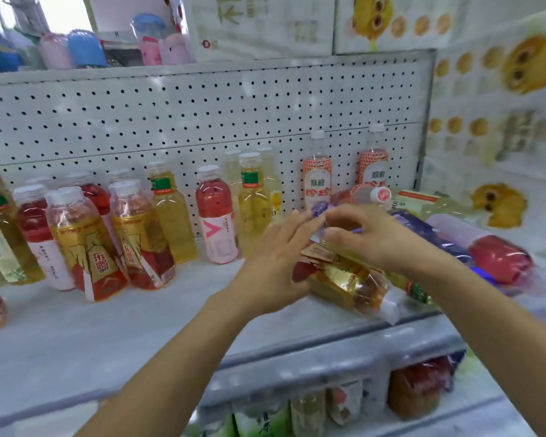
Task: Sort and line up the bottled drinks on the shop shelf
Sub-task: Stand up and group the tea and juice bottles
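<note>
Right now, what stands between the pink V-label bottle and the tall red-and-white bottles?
In the head view, upright yellow bottles fill that gap, beside the pink V-label bottle.

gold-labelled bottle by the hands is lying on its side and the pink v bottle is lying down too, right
Not quite: in the head view the pink V bottle stands upright on the shelf. The gold-labelled bottle does lie on its side.
</note>
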Tool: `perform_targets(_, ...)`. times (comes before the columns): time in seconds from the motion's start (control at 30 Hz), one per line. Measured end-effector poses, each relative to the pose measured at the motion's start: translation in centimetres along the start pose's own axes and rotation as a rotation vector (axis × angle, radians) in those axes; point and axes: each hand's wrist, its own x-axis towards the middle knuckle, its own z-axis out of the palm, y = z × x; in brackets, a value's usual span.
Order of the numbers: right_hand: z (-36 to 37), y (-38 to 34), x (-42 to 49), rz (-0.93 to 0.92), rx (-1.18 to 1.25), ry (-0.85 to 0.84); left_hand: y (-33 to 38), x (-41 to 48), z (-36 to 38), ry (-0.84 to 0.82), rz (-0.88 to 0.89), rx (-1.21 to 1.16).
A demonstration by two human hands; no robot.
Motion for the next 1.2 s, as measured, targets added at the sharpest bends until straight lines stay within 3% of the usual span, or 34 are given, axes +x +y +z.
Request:
perform_targets(0.07,-0.2,0.7,-2.8,0.036,-0.017,0.137,1.1,0.9,0.7,-0.110,0.098,-0.004)
perform_targets(0.2,-0.6,2.5,-7.6,0.117,-0.141,0.324,1.6,1.7,2.2,-0.285,0.132,0.032)
perform_targets(0.37,-0.8,4.7,-10.8,0.287,-0.381,0.230,1.7,1.9,2.5,-0.237,0.137,0.173)
perform_targets(0.47,-0.3,5.4,-11.2,0.333,-0.482,0.207,1.9,1.4,2.5,-0.176,0.105,0.156)
perform_targets(0.63,-0.2,5.5,-11.4,0.359,-0.321,0.295,1.6,0.3,1.3,0.076,-0.052,-0.121)
perform_targets(0.8,-2.0,2.6,-10.1,0.219,-0.094,0.465,0.9,-1.0,0.1,0.290,-0.471,-0.621)
perform_targets(0.9,-3.7,-0.3,-7.4,0.115,0.064,0.574,0.6,-1.9,-0.3,0.327,-0.500,-0.673)
perform_targets(1.03,-4.0,-3.1,-3.9,0.057,0.106,0.439,0.7,-2.8,-0.8,0.336,-0.501,-0.687)
perform_targets(1.2,-1.7,-2.7,-2.8,0.120,0.142,0.242,0.3,-4.4,-1.5,0.369,-0.531,-0.632)
